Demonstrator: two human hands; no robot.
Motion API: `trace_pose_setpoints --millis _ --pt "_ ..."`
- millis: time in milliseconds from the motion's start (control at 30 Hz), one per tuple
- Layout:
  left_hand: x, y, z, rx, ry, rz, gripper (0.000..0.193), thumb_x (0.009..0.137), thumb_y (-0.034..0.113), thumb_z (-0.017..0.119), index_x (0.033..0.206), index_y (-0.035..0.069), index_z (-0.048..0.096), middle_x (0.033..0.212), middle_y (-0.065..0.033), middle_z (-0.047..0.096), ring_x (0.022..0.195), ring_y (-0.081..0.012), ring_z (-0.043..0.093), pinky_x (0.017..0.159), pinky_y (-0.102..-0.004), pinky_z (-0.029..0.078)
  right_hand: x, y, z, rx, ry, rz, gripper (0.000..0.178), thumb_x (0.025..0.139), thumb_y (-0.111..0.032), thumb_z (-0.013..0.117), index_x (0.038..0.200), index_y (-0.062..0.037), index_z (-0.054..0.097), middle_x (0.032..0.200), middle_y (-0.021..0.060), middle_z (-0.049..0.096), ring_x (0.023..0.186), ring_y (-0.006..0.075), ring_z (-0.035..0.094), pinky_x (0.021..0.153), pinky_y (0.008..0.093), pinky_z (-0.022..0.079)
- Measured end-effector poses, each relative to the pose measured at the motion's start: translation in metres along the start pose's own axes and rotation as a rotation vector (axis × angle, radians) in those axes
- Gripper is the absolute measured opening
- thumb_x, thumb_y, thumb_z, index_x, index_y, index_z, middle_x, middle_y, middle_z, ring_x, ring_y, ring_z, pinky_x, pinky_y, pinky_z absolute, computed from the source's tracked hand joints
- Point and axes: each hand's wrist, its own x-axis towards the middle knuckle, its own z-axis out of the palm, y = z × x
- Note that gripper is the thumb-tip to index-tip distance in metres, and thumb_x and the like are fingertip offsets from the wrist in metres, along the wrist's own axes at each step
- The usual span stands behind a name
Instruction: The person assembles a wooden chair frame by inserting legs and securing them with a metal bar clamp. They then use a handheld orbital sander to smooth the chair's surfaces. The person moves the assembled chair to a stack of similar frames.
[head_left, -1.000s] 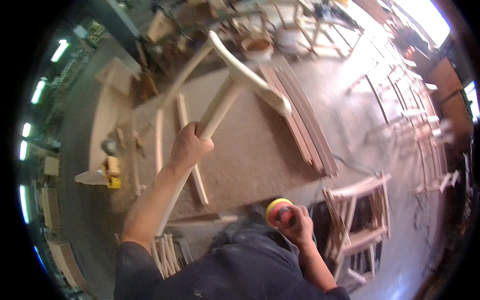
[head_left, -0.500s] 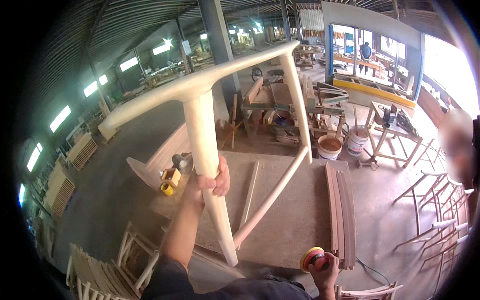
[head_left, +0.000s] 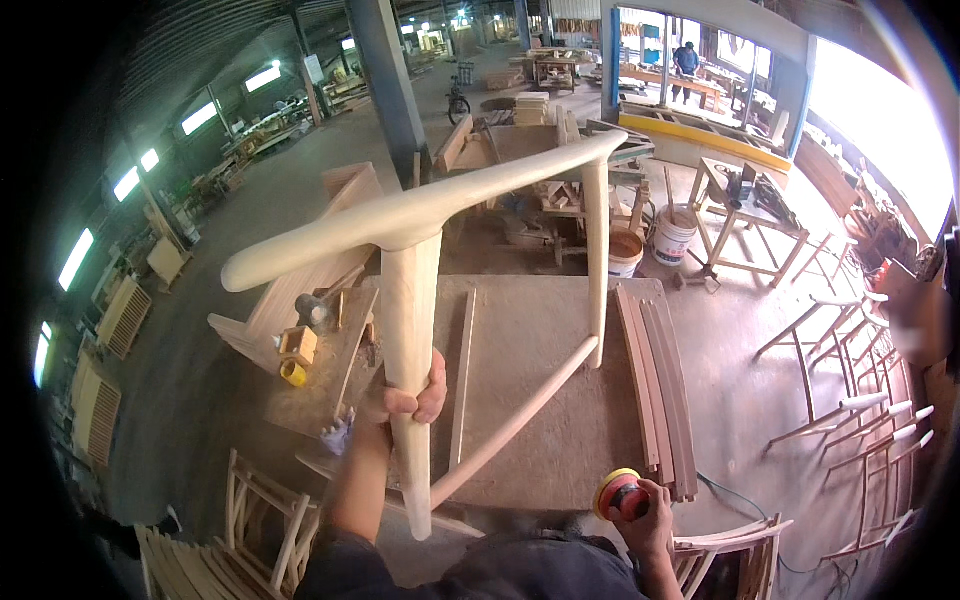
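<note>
My left hand (head_left: 415, 398) is wrapped round the near leg of a pale wooden chair side frame (head_left: 412, 300), holding it up over the workbench (head_left: 545, 400). The frame has a long curved armrest on top, two legs and a thin rail joining them low down. In my right hand (head_left: 652, 515) is a round sander (head_left: 622, 495) with a red body and a yellow-edged pad. It is held near the bench's front edge, apart from the frame.
Long wooden strips (head_left: 657, 390) lie along the bench's right side. A small wooden box (head_left: 298, 345) and a yellow ring (head_left: 293, 373) sit at the left. Buckets (head_left: 672, 236) stand beyond the bench. Several chair frames (head_left: 865, 405) stand on the right; a hose (head_left: 745, 495) trails nearby.
The view has tilted down and shifted a little. My left hand has brought the frame somewhat lower and more upright, with the same hold. The sander stays in my right hand.
</note>
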Motion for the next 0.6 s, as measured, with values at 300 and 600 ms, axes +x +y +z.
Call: trace_pose_setpoints --millis 300,600 --pt "0.011 0.061 -0.069 0.735 0.472 0.081 0.044 0.069 0.013 0.082 0.105 -0.004 0.064 0.078 -0.0087 0.066 0.061 -0.0185 0.065 0.057 -0.0321 0.056 0.027 -0.002 0.038 0.03 0.002 -0.106 0.062 0.062 -0.015 0.085 0.117 -0.0099 0.057 0.107 0.0183 0.061 0.098 0.0412 0.062 0.083 0.0476 0.053" --pt "0.031 0.045 -0.113 1.018 0.938 0.382 0.035 0.079 0.022 0.083 0.098 0.0 0.064 0.081 -0.0073 0.068 0.067 -0.0149 0.066 0.063 -0.0289 0.052 0.038 -0.012 0.1 0.211 -0.14 -0.062 0.062 0.062 -0.012 0.086 0.119 -0.0067 0.06 0.108 0.0169 0.062 0.1 0.0356 0.062 0.09 0.0432 0.052"
